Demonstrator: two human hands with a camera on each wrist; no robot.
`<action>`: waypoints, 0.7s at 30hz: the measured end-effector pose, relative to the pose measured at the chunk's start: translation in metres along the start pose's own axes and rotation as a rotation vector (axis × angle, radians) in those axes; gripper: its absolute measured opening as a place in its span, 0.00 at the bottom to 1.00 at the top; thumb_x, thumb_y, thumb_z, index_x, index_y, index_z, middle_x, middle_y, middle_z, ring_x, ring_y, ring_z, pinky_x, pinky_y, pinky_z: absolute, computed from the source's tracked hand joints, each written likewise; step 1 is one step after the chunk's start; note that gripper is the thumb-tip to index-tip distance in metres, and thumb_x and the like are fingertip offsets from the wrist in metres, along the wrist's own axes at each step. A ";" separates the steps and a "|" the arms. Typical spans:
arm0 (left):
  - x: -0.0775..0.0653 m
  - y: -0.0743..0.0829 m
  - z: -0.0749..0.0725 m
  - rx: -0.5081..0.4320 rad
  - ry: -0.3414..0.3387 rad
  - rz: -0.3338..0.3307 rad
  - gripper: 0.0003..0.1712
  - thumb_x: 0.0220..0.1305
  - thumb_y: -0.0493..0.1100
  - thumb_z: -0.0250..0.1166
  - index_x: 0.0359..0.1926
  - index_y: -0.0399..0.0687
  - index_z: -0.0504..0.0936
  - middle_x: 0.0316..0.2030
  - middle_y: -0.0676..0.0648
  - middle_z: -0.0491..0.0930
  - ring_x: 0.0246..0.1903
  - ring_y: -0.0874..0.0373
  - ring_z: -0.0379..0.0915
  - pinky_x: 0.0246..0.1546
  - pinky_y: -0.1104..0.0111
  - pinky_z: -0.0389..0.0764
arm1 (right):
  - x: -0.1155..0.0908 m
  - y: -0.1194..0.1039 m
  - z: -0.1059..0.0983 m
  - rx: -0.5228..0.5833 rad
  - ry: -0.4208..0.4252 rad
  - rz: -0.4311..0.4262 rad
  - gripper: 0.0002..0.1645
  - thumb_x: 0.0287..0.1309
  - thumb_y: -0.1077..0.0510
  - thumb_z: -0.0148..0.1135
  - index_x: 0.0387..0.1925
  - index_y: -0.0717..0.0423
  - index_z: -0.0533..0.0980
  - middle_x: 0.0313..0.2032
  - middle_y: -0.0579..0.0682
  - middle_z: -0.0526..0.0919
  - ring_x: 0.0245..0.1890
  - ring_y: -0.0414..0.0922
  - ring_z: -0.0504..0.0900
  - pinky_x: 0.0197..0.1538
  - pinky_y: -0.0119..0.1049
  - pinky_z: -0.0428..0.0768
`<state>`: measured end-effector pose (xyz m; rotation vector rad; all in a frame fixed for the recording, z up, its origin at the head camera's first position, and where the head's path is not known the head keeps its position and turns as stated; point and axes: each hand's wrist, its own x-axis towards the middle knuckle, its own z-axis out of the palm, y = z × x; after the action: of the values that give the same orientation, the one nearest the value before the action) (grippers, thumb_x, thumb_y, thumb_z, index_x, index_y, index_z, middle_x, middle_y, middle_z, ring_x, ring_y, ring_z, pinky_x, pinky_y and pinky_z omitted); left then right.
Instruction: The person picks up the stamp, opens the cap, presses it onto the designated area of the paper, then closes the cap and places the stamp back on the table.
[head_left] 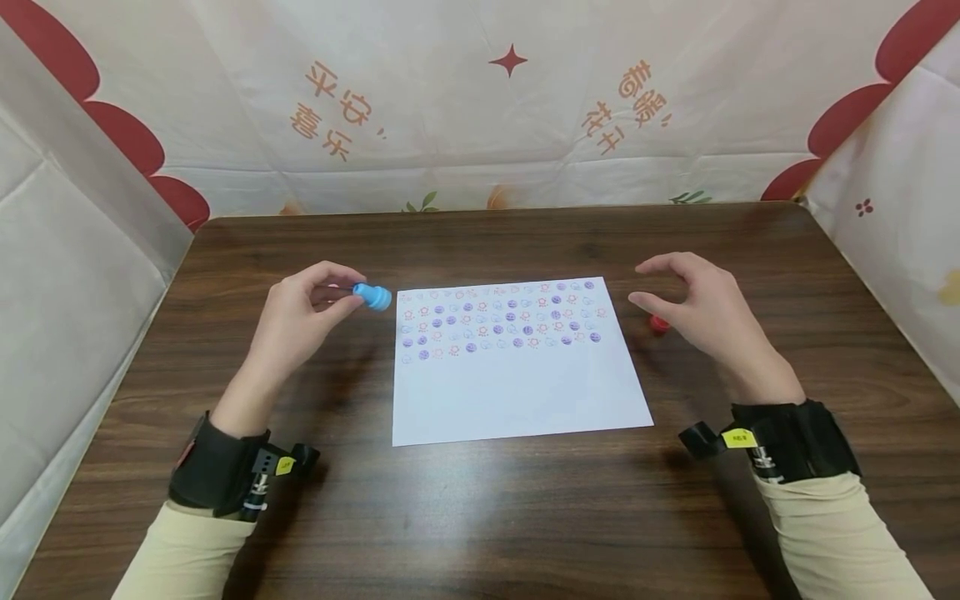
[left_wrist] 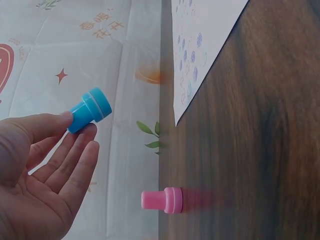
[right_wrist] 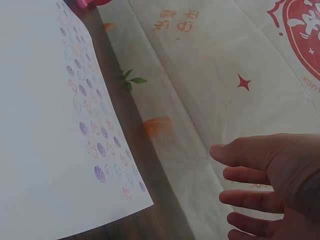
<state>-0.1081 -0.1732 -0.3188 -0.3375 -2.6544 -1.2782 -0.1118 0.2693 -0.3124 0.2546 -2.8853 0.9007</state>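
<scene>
My left hand [head_left: 300, 312] pinches a small blue stamp [head_left: 372, 297] between thumb and fingers, just off the far left corner of a white paper sheet [head_left: 517, 392]. The left wrist view shows the blue stamp [left_wrist: 90, 110] raised, its wider end pointing away from the hand. Rows of small purple, red and light blue prints [head_left: 497, 317] cover the sheet's far half. Beyond the sheet's right edge, my right hand [head_left: 705, 312] hovers with fingers spread, holding nothing. A red stamp [head_left: 658, 325] lies partly hidden below its thumb. A pink stamp [left_wrist: 162, 200] stands near the left hand.
The sheet lies on a dark wooden table [head_left: 480, 517]. A white printed cloth [head_left: 450, 100] hangs behind the table and along both sides. At the top edge of the right wrist view, a pink thing [right_wrist: 84, 3] is cut off.
</scene>
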 end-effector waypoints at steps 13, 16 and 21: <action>0.003 0.003 0.011 -0.020 -0.005 0.018 0.14 0.57 0.35 0.68 0.46 0.38 0.79 0.44 0.38 0.84 0.43 0.47 0.81 0.49 0.48 0.81 | 0.000 -0.011 0.005 0.012 0.011 -0.027 0.23 0.53 0.55 0.69 0.50 0.59 0.76 0.54 0.63 0.76 0.57 0.60 0.69 0.59 0.68 0.66; 0.003 0.005 0.013 -0.021 -0.005 0.017 0.15 0.57 0.35 0.68 0.46 0.38 0.79 0.44 0.38 0.84 0.43 0.48 0.82 0.49 0.49 0.82 | 0.001 -0.013 0.006 0.013 0.009 -0.028 0.23 0.54 0.54 0.69 0.50 0.59 0.76 0.54 0.63 0.76 0.57 0.60 0.69 0.59 0.68 0.66; 0.004 0.007 0.018 -0.031 -0.010 0.008 0.15 0.57 0.35 0.69 0.45 0.38 0.79 0.44 0.39 0.84 0.42 0.49 0.82 0.48 0.50 0.82 | 0.001 -0.016 0.008 0.022 0.001 -0.022 0.23 0.54 0.55 0.69 0.50 0.59 0.76 0.54 0.63 0.76 0.58 0.61 0.68 0.59 0.68 0.66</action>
<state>-0.1111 -0.1546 -0.3234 -0.3595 -2.6414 -1.3198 -0.1102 0.2519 -0.3100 0.2873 -2.8672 0.9287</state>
